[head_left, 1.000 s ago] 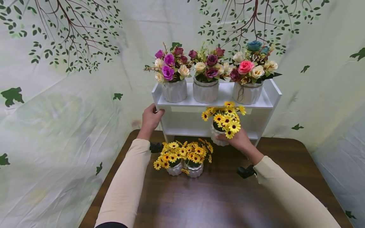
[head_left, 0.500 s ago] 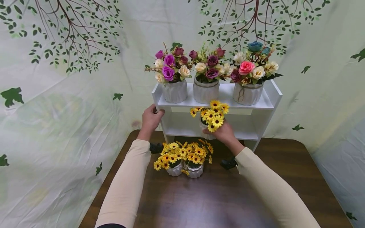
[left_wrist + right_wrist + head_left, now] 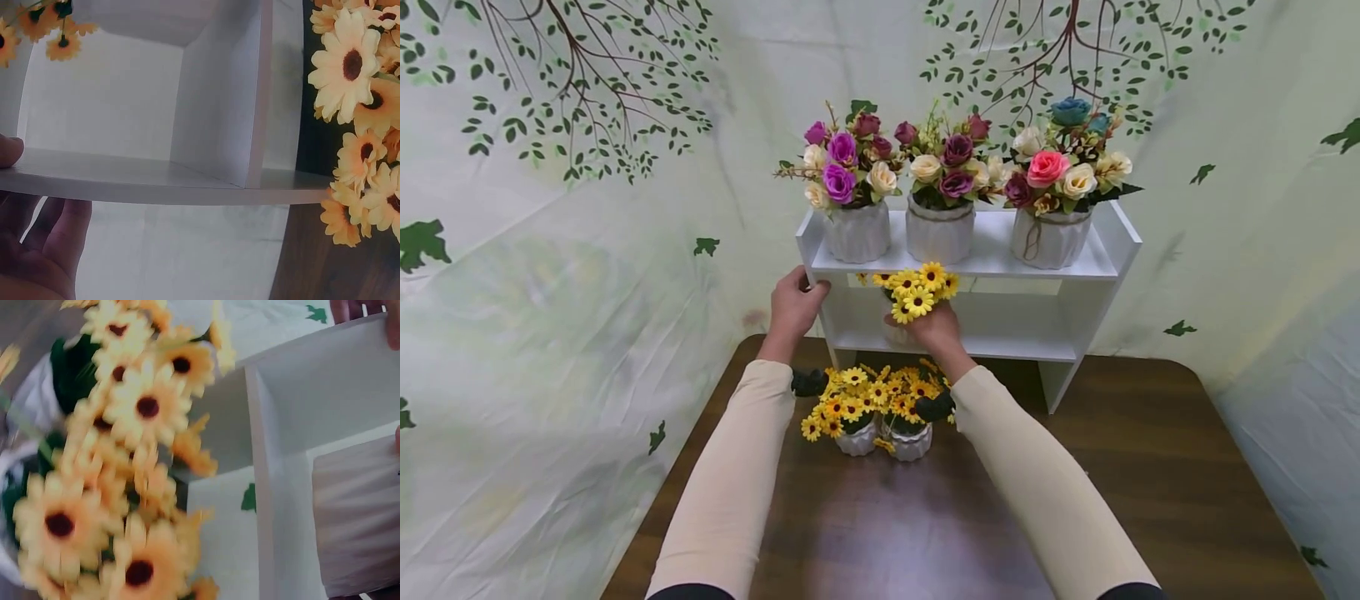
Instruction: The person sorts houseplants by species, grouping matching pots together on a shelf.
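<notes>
Head view: my right hand (image 3: 934, 327) holds a small white pot of yellow daisies (image 3: 916, 293), fingers curled round the pot, and it now sits inside the lower bay of the white shelf unit (image 3: 1105, 250), toward the unit's left end and just under the top board. A second ago this same pot hung in front of the unit, to the right of its middle and clear of the opening; since then I have carried it left and inward, so the blooms now brush the underside of the top board. I judge the pot is close to being set down on the lower board, though I cannot tell whether its base touches yet, since my hand hides it.

My left hand (image 3: 795, 305) has not shifted: its grip is closed on the left end of the unit's top board, thumb above and fingers below, as the left wrist view confirms (image 3: 37, 237). That keeps the unit steady while I work.

On top of the unit stand three white pots of roses (image 3: 942, 179), side by side. In front of the unit, on the brown table (image 3: 1150, 467), two more daisy pots (image 3: 880, 417) stand touching each other, just below my right wrist.

The right wrist view is blurred, showing only daisies beside the unit's white upright.
</notes>
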Tool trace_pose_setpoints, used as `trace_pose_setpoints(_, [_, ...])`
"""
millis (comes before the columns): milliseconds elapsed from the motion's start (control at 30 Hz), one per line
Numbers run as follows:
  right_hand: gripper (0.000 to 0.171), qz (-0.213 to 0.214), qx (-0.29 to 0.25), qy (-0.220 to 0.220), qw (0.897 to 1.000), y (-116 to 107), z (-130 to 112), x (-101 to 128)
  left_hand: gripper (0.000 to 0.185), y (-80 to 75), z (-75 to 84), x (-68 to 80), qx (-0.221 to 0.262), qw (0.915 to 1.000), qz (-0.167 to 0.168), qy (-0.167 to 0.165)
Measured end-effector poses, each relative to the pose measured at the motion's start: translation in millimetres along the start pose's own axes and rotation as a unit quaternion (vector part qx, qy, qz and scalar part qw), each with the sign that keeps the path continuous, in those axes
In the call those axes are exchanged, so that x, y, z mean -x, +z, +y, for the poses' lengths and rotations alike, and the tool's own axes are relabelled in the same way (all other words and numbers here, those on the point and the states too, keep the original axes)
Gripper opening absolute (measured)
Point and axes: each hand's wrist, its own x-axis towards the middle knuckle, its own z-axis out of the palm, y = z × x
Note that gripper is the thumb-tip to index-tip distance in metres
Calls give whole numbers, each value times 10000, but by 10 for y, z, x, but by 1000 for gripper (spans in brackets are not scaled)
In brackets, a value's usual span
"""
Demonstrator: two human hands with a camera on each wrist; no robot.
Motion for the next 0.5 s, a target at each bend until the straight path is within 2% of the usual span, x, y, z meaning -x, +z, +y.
trace_pose_setpoints(67, [89, 44, -136, 49, 9999, 55, -30, -14, 41, -8, 7, -1, -22, 10000, -18, -18])
trace_pose_setpoints(267, [101, 207, -646, 252, 9974, 175, -31, 1, 40, -5, 15, 3, -13, 10000, -29, -43])
trace_pose_setpoints(500, [94, 235, -569, -84, 9981, 266, -50, -19, 41, 4, 4, 1, 14, 10000, -6, -36])
